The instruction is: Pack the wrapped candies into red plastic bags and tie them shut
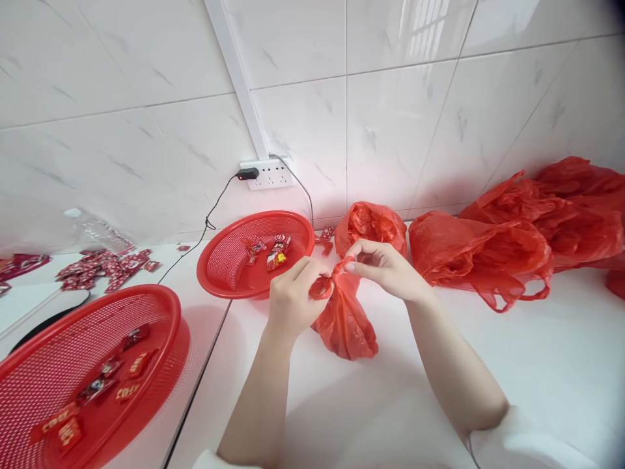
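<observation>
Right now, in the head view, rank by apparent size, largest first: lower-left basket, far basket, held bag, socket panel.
1. Lower-left basket, cut off by the picture's edge
2. Far basket
3. Held bag
4. Socket panel
The lower-left basket is nearer the camera, so which basket is truly bigger is unsure.

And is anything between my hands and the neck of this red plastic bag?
Nothing visible: your left hand and right hand both hold the red plastic bag by its neck. The farther red mesh basket sits beyond, not between.
</observation>
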Demonstrator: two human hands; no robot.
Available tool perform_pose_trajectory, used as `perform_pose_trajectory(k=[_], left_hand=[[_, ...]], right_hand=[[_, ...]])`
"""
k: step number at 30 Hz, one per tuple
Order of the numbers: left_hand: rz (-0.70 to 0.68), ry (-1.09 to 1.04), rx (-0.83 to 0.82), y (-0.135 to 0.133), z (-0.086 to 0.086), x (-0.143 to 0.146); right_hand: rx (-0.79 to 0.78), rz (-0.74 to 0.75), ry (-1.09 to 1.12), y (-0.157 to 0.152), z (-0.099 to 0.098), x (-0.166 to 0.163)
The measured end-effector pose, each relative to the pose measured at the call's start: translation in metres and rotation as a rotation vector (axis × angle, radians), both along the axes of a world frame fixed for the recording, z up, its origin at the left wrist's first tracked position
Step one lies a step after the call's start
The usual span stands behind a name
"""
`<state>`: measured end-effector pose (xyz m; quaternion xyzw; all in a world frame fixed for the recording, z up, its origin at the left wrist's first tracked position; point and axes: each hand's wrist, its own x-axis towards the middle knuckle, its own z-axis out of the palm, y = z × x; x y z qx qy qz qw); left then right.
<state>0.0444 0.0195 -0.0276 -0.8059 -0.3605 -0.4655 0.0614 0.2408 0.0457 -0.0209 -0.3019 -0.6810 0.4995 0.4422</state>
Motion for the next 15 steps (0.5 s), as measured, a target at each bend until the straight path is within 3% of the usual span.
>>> perform_pose_trajectory(k=[8, 15], left_hand=[[0.088, 0.083, -0.150, 0.007, -0.001, -0.006], [-0.023, -0.015, -0.416, 0.006, 0.012, -0.027]], right_hand=[[-0.058, -0.037, -0.007, 0.008, -0.006, 0.007], [-0.211, 0.000, 0.137, 0.013, -0.005, 0.020]])
